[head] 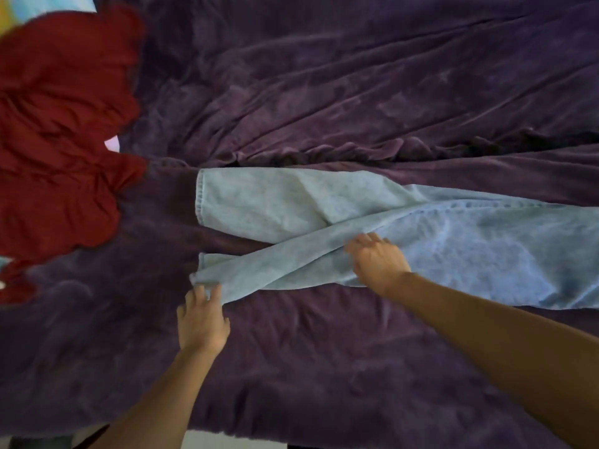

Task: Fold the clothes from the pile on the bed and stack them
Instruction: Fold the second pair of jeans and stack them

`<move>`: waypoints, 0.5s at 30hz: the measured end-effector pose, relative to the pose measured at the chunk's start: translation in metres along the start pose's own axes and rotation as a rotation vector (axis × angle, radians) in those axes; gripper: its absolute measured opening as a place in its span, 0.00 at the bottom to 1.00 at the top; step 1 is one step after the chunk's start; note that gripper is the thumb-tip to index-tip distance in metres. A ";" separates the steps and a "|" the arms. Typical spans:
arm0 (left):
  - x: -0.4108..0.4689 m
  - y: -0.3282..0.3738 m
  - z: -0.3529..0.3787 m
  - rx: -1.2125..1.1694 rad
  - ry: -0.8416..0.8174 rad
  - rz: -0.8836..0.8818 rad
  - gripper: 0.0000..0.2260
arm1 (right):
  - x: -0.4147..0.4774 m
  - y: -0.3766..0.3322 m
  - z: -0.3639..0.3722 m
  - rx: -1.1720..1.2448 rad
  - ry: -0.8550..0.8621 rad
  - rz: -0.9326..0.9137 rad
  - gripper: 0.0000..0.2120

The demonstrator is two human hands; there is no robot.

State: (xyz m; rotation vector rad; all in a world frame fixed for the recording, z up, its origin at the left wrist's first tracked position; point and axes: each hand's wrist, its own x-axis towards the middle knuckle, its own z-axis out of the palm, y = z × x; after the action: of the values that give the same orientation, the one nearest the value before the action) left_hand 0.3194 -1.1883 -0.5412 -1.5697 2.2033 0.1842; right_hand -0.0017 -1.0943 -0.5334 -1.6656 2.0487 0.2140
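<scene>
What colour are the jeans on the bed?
The jeans are light blue, clearest in the head view.

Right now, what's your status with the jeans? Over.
Left hand pinches jeans hem. Right hand on same leg, grip unclear. Jeans not yet folded. Red garment lies apart, left.

Light-blue jeans [453,241] lying flat, legs crossed, crumpled red garment [58,124] well apart

A bedroom: purple blanket [324,92] over a bed, clothes [58,131] strewn.
</scene>
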 end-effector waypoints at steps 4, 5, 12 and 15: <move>0.041 -0.051 0.016 -0.120 -0.003 -0.021 0.20 | 0.054 -0.051 0.018 -0.040 0.062 0.007 0.22; 0.050 -0.061 0.016 -0.190 0.028 -0.001 0.13 | 0.061 -0.057 0.019 -0.064 0.081 0.018 0.19; 0.072 -0.057 -0.013 -0.940 -0.209 0.013 0.21 | 0.058 -0.067 -0.013 0.116 0.251 0.204 0.18; 0.085 -0.036 -0.023 -0.881 -0.217 0.019 0.17 | 0.056 -0.066 -0.030 0.192 0.267 0.257 0.13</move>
State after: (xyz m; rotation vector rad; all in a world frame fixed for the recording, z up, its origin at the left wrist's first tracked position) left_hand 0.3240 -1.2834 -0.5505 -1.7988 2.0552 1.4104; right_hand 0.0451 -1.1720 -0.5216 -1.3734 2.3959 -0.1253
